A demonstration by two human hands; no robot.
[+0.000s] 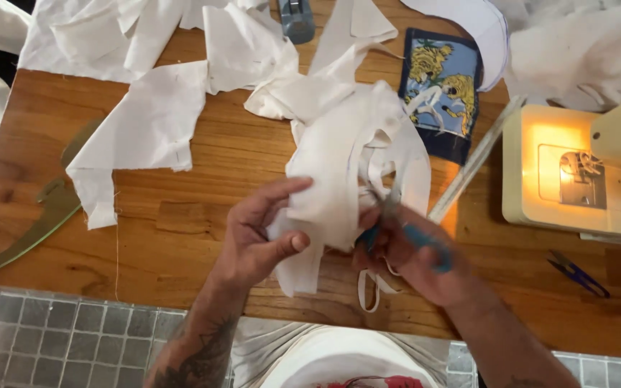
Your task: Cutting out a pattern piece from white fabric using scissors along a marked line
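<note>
My left hand (256,233) pinches a piece of white cloth (339,169) between thumb and fingers, holding it up over the wooden table (181,215). My right hand (415,255) grips scissors with blue handles (425,244), blurred, their blades at the cloth's right edge among white strips. A thin white strip (368,291) hangs down below my right hand.
More white cloth pieces (149,122) lie across the table's back and left. A blue patch printed with yellow tigers (443,90) lies behind the cloth. A lit sewing machine (576,169) stands at right, a clear ruler (476,162) beside it, small snips (576,273) in front. A curved ruler (34,230) lies at left.
</note>
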